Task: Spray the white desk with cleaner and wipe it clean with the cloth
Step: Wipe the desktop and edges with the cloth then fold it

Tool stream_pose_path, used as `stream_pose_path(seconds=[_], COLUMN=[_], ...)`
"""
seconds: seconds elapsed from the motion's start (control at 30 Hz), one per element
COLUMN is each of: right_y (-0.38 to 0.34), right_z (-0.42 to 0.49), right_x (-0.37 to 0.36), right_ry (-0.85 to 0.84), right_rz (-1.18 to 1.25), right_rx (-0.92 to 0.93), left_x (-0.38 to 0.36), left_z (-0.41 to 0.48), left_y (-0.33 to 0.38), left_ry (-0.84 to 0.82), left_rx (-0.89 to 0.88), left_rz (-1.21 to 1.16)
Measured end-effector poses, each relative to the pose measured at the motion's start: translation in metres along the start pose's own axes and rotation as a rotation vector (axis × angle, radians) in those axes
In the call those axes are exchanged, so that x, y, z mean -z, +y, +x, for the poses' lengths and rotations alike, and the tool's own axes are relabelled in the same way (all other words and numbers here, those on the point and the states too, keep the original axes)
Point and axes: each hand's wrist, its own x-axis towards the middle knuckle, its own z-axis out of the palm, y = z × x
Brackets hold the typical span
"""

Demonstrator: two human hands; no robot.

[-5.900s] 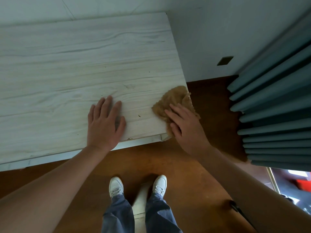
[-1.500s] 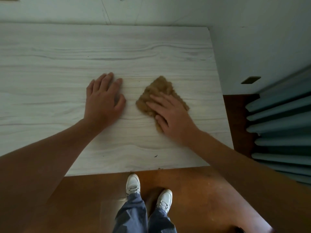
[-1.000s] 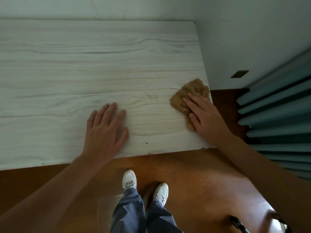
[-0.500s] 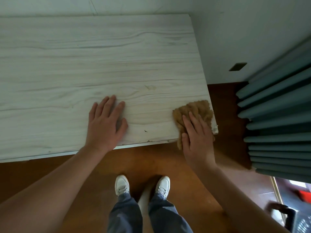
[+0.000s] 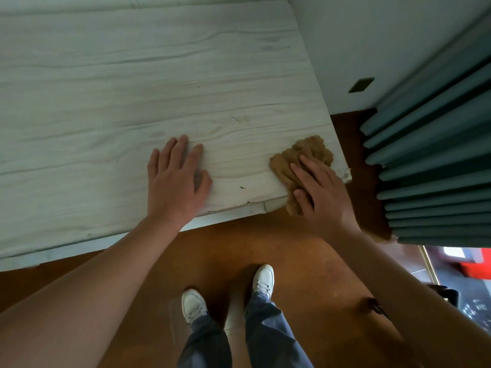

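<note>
your right hand (image 5: 322, 195) presses flat, fingers spread, on the cloth (image 5: 300, 160) at the desk (image 5: 132, 83) corner, cloth running corner-to-edge; left hand (image 5: 174, 181) lies flat, open.

Matt, whitewashed wood-grain counter (image 5: 132, 83), chipped at near right corner. Nubby, tan cloth (image 5: 300, 158) there. Smooth brown floor (image 5: 279, 248), slight sheen. Pleated matt teal curtain (image 5: 435, 155).

Since half a second ago the right hand (image 5: 322, 192) has turned its fingers toward the table's far edge and slid the brown cloth (image 5: 300, 162) slightly away from the near right corner of the table (image 5: 345, 176). A second ago the cloth lay further up the right edge.
</note>
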Motion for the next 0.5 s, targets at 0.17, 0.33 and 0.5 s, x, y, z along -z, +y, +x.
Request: stream_pose_path(seconds=[0.17,0.33,0.5], right_y=[0.025,0.007,0.013], right_z=[0.001,0.002,0.01], right_x=[0.01,0.013,0.017], right_ry=[-0.058,0.0,-0.028], right_rz=[-0.014,0.129,0.108], right_rx=[-0.009,-0.139,-0.099], left_x=[0.002,0.003,0.002], left_z=[-0.003,-0.002,-0.002], left_y=[-0.001,0.001,0.001], left_ry=[-0.007,-0.02,-0.006], left_rx=[-0.018,-0.016,-0.019], left_rz=[-0.022,-0.026,-0.015])
